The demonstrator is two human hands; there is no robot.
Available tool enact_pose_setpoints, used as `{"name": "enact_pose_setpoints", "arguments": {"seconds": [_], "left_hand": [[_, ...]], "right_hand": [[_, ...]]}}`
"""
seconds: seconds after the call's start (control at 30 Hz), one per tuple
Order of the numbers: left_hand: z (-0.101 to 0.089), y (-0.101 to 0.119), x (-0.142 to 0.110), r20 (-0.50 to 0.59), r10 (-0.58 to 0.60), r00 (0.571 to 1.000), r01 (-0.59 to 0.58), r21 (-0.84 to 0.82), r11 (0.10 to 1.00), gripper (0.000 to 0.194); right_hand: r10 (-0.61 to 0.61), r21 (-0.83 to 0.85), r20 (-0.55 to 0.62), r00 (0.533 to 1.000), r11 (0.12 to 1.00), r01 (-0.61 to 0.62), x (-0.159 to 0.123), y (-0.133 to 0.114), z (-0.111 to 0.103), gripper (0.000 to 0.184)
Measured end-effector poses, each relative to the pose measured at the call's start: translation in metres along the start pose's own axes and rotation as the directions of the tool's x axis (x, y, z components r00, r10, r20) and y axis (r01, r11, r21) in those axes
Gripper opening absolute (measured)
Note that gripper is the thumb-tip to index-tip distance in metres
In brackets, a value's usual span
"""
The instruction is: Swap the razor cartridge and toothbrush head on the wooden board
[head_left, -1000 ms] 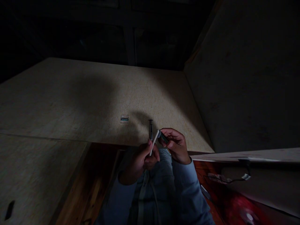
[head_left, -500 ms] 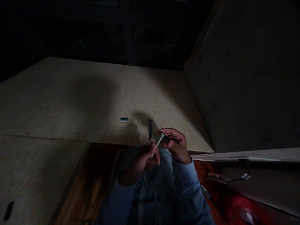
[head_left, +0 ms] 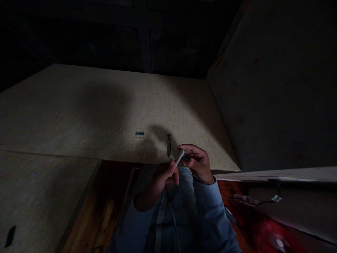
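Near the table's front edge, my left hand (head_left: pixel 166 176) is closed, pinching a slim off-white stick with a rounded end (head_left: pixel 179 157) between thumb and fingers. The stick slants up to the right. My right hand (head_left: pixel 198 162) curls around a small dark piece (head_left: pixel 186 157) just behind the stick's upper end; fingers and stick hide most of it, and I cannot tell whether the two are joined. Lying just beyond my hands is a razor (head_left: pixel 170 146) with a dark and silver handle, its head pointing away. Left of it sits a clear plastic case with a teal-and-black razor cartridge (head_left: pixel 139 134).
The pale speckled table (head_left: pixel 105 140) meets an upright panel (head_left: pixel 276 105) on the right. A second pale surface (head_left: pixel 34 196) with a black strip (head_left: pixel 10 237) is at lower left. A cable (head_left: pixel 259 203) and a red object (head_left: pixel 275 237) are at lower right.
The off-white stick has turned slightly, showing a broader face and covering more of the dark piece. Both hands stay nearly in place; the razor and the case have not moved.
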State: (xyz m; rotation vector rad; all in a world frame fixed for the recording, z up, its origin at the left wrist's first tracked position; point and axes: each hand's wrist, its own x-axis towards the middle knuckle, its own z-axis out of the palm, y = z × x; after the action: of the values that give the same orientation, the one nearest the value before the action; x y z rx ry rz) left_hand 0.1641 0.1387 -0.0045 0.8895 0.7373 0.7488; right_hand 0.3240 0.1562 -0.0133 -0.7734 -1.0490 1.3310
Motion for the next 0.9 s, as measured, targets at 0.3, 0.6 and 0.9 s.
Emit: {"name": "enact_pose_setpoints", "arguments": {"seconds": [0.3, 0.6, 0.9], "left_hand": [[0.0005, 0.0023, -0.0006, -0.082, 0.027, 0.996, -0.028, -0.011, 1.0, 0.068], [0.0021, 0.0037, -0.004, 0.123, -0.035, 0.992, 0.028, 0.06, 0.998, 0.07], [0.0033, 0.002, -0.0003, -0.073, 0.01, 0.997, -0.009, 0.008, 1.0, 0.067]], "right_hand": [[-0.005, 0.028, -0.002, 1.0, 1.0, 0.005, 0.0002, 0.0017, 0.0014, 0.047], [-0.01, -0.038, -0.018, 1.0, 0.999, 0.01, -0.0006, -0.0024, -0.0027, 0.05], [0.003, -0.046, 0.019, 1.0, 0.999, -0.002, -0.0002, 0.0007, -0.0024, 0.048]]}}
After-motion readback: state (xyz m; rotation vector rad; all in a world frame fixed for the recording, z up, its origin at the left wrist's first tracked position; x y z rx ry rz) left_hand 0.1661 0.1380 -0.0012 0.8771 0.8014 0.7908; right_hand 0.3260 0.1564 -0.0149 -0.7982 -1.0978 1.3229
